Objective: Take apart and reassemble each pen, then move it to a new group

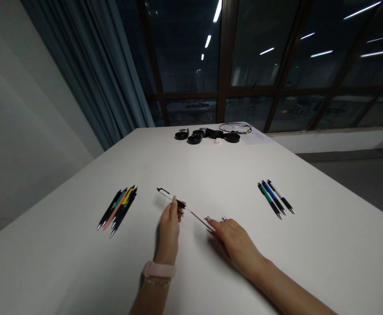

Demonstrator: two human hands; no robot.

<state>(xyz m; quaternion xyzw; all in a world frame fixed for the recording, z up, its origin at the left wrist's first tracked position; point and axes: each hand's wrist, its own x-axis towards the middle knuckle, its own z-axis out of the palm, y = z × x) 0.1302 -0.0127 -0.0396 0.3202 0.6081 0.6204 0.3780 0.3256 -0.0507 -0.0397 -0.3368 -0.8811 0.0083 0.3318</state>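
- A person sits at a big white table (325, 245) and uses both hands.
- The left hand (169, 227) pinches a pen (171, 199) near its black grip. The fingers are pressed together around it.
- This pen is white with a black clip, and the clip end points to the far left corner of the table.
- A thin inner rod (199, 218) sticks out of the pen toward the right hand.
- The right hand (233, 240) pinches the other end of that thin rod with its fingertips. The hand rests low on the table.
- A small silver bit (223, 218) shows just beside the right hand's fingers. It is too small to tell what it is.
- The pen and both hands are in the middle of the table, closer to the near edge.
- The left wrist wears a pink band (159, 269).
- A bunch of pens (118, 208) lies toward the left edge. They are black, green, pink and yellow, and they touch each other.
- Three more pens (275, 199) lie side by side toward the right edge, well apart from the hands.
- Some black round things (207, 134) and a thin black cord (235, 127) lie at the far edge of the table.
- A sheet of paper (257, 138) lies just beside them.
- Dark windows (276, 65) and a curtain (93, 74) stand behind the table.
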